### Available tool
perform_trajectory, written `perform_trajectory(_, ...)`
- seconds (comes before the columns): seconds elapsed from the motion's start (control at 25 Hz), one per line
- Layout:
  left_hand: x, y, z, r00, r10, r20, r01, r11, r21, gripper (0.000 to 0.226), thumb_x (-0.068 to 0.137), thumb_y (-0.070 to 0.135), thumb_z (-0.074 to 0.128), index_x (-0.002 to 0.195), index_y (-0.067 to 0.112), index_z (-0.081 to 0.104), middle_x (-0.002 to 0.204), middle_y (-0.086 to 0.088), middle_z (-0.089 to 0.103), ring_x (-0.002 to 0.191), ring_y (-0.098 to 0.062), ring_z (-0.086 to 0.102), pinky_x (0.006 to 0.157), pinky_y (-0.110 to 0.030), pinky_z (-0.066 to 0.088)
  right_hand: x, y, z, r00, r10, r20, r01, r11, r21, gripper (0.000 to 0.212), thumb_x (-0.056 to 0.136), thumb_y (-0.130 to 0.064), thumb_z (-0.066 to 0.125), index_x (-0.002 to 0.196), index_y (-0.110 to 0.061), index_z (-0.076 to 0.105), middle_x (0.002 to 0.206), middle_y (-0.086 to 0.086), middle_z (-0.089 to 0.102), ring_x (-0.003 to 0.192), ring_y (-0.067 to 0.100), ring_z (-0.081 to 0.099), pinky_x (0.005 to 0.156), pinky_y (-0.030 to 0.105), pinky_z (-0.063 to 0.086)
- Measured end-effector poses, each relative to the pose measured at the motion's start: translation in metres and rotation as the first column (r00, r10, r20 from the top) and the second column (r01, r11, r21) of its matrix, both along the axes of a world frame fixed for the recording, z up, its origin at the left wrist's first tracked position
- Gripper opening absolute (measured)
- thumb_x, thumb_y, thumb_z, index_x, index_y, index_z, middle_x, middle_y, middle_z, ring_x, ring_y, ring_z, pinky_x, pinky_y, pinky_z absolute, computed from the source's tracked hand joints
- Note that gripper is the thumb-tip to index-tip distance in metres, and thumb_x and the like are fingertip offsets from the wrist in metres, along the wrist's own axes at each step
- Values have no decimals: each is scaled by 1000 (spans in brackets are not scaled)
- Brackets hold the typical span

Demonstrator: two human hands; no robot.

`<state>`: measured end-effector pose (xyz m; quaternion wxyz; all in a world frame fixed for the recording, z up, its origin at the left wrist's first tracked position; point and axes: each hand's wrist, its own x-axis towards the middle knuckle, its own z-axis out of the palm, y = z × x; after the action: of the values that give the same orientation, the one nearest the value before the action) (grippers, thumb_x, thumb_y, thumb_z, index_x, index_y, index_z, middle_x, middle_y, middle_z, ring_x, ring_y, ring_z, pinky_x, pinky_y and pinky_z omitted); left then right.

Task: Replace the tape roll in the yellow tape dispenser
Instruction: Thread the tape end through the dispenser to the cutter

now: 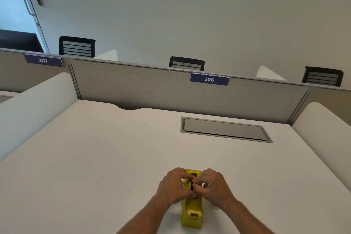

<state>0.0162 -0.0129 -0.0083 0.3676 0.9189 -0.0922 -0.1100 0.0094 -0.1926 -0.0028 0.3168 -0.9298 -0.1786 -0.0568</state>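
The yellow tape dispenser (191, 207) stands on the white worktop (95, 148) close to the person, lengthwise away from them, with both hands bunched over its middle. The left hand (173, 186) steadies the side, fingers curled against the body, while the right hand (212, 186) pinches at something small in the top slot; no roll is visible. It looks wise to hold the base down and lift straight up.

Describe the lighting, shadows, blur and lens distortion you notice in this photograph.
Head view: even, soft light, only faint shadows under the hands, left and right; the fingertips over the yellow tape dispenser look slightly smeared; wide-angle distortion tilts and bends the partition and desk edges.
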Motion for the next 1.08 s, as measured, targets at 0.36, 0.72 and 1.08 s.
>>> perform_trajectory(0.36, 0, 0, -2, 1000, 10, 2, -10, 1000, -9, 62, 61, 52, 84, 120, 42, 68, 141, 12, 53, 114, -13, 58, 97, -37, 55, -3, 0, -1, 1000, 12, 17, -11, 999, -32, 10, 80, -25, 71, 86, -30, 77, 78, -11, 70, 80, 9, 56, 66, 32, 53)
perform_trajectory(0.72, 2, -1, -4, 1000, 16, -9, -16, 1000, 14, 65, 58, 56, 84, 120, 47, 67, 142, 13, 52, 116, -13, 58, 98, -38, 54, -1, -8, -3, 999, 52, 17, -50, 996, -75, 19, 81, -42, 65, 96, -37, 74, 86, -21, 70, 85, 5, 58, 66, 26, 56)
perform_trajectory(1.08, 1, -2, -4, 1000, 23, -1, -23, 1000, 13, 66, 58, 54, 84, 122, 45, 67, 144, 12, 52, 117, -13, 59, 98, -38, 54, 1, -10, -4, 998, 55, 22, -54, 997, -49, 16, 82, -36, 72, 98, -34, 76, 90, -16, 73, 83, 1, 56, 70, 21, 51)
